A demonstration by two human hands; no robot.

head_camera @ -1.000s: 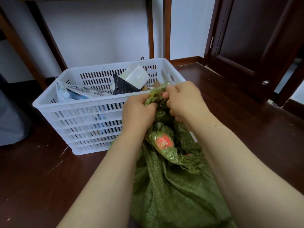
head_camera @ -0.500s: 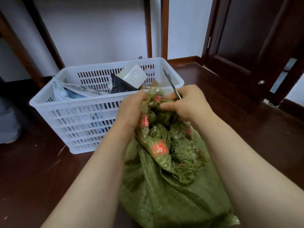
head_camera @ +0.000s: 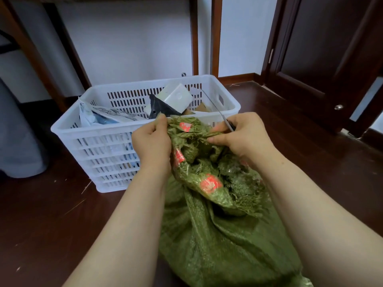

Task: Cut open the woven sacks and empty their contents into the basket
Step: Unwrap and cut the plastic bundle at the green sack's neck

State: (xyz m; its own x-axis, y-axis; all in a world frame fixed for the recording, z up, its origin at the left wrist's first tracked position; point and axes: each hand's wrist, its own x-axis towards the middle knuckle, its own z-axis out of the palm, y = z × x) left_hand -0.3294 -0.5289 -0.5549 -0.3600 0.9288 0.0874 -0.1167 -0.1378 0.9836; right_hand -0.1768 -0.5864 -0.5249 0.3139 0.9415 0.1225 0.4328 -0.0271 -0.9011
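Observation:
A green woven sack (head_camera: 219, 241) with red printed patches stands on the floor between my forearms, its top bunched and frayed. My left hand (head_camera: 152, 145) grips the left side of the sack's mouth. My right hand (head_camera: 242, 135) pinches the right side of the mouth and also holds a thin knife (head_camera: 216, 109), whose blade points up and away over the basket. Just behind the sack stands the white slotted plastic basket (head_camera: 107, 131), holding a white box, a black packet and printed bags.
Dark wooden floor (head_camera: 310, 162) lies all around. A grey rounded object (head_camera: 18, 141) sits at the left, beside the basket. Dark wooden doors (head_camera: 323, 48) stand at the right, wooden posts (head_camera: 215, 36) and a white wall behind the basket.
My hands have drawn apart, spreading the sack's bunched top wider. The knife blade, hidden a second ago, now sticks up from my right hand.

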